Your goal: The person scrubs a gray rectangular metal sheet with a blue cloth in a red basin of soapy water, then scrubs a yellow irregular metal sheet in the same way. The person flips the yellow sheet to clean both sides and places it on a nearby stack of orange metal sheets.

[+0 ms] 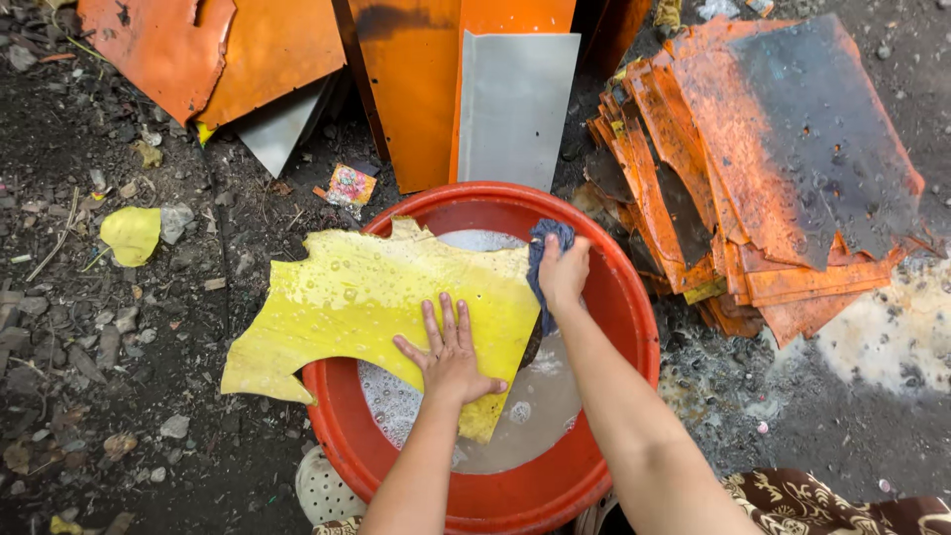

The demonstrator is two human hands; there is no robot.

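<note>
A jagged yellow sheet (367, 297), wet with droplets, lies across a round red basin (624, 297) holding soapy water. My left hand (448, 352) presses flat on the sheet near its lower right, fingers spread. My right hand (563, 272) grips a dark blue cloth (543, 248) against the sheet's right edge, over the foamy water.
A stack of orange, soot-darkened sheets (763, 168) lies right of the basin. More orange panels and a grey panel (515, 109) lean behind it. Dirt ground with stones, a yellow leaf (130, 234) and a small wrapper (351, 185) lies to the left. A white perforated object (319, 487) sits below the basin.
</note>
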